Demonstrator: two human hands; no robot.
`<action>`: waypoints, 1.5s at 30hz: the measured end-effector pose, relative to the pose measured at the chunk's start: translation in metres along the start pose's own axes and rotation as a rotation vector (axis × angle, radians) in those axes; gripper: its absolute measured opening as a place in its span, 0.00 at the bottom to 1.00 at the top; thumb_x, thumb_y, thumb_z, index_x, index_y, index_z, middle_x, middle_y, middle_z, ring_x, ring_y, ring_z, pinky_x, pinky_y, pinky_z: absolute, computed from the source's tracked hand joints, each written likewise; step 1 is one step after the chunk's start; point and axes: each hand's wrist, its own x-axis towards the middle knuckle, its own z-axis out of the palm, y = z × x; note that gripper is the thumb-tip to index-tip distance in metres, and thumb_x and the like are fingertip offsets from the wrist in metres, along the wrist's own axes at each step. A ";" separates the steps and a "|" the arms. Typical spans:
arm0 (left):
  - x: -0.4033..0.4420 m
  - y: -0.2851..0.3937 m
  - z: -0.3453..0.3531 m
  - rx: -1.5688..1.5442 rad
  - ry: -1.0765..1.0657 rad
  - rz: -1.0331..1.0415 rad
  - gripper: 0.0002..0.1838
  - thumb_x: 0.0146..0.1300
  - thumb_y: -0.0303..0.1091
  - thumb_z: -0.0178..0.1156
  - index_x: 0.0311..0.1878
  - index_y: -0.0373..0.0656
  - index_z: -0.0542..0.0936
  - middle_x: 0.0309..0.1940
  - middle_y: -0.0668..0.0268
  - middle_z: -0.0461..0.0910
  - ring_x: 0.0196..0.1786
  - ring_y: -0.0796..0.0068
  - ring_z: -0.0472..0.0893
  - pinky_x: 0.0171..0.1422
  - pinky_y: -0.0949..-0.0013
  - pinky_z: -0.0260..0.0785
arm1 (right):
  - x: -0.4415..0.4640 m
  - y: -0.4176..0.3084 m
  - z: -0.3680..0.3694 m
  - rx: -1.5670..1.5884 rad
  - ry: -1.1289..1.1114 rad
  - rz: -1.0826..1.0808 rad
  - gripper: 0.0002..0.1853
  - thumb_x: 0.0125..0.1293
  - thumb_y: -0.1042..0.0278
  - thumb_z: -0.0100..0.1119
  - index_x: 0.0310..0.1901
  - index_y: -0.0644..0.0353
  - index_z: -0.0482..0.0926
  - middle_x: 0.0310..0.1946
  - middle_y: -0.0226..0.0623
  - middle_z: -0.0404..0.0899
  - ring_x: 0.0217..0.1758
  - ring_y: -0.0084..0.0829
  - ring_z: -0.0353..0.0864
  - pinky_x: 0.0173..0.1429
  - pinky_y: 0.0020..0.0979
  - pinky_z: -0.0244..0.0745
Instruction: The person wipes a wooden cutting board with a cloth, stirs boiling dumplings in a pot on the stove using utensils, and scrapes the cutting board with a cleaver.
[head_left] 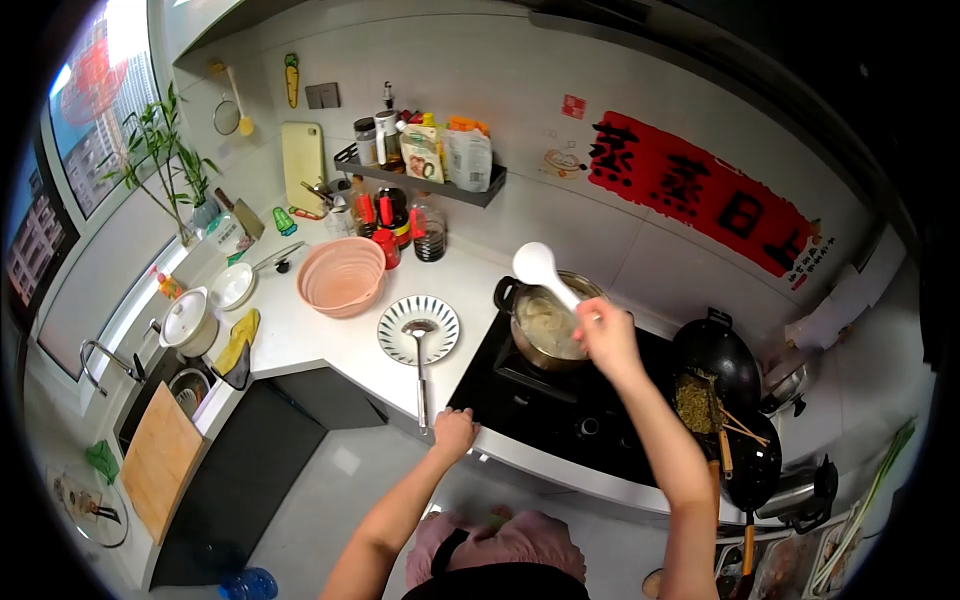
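Note:
My right hand (607, 335) is closed round the handle of a white ladle (535, 265), its bowl raised above the pot's far left rim. Below it, a metal pot (549, 352) stands on the black stove with pale, cloudy contents; what they are I cannot make out. My left hand (456, 432) rests on the front counter edge beside the stove, fingers lying on the surface and holding nothing. Close to it lies the handle of a metal skimmer (420, 365), whose head sits on a patterned plate (437, 345).
A pink basin (341, 277) stands behind the plate, near bottles and jars. On the right are a black wok (715, 362) and a pan (752, 470) with chopsticks. Far left, a cutting board (162, 461) leans by the sink. A shelf (425, 178) holds condiments.

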 end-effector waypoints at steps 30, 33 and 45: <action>-0.023 -0.123 0.006 -1.049 0.165 -0.392 0.15 0.56 0.35 0.61 0.43 0.36 0.78 0.22 0.67 0.75 0.27 0.78 0.74 0.35 0.71 0.68 | -0.065 0.123 0.309 0.078 -0.186 0.205 0.20 0.61 0.60 0.56 0.51 0.63 0.75 0.40 0.47 0.81 0.42 0.36 0.82 0.46 0.31 0.75; -0.014 -0.113 0.004 -1.022 0.215 -0.430 0.17 0.54 0.34 0.62 0.45 0.36 0.77 0.23 0.65 0.76 0.29 0.77 0.75 0.36 0.72 0.69 | -0.073 0.112 0.290 0.107 -0.142 0.167 0.17 0.61 0.64 0.55 0.49 0.63 0.76 0.38 0.46 0.82 0.40 0.35 0.82 0.44 0.31 0.75; -0.015 -0.083 0.004 -1.812 -0.177 -0.661 0.13 0.64 0.40 0.54 0.43 0.39 0.73 0.24 0.67 0.75 0.25 0.80 0.75 0.31 0.74 0.70 | -0.087 0.101 0.243 0.176 -0.414 0.053 0.17 0.60 0.64 0.53 0.48 0.62 0.76 0.34 0.46 0.81 0.36 0.36 0.82 0.42 0.33 0.75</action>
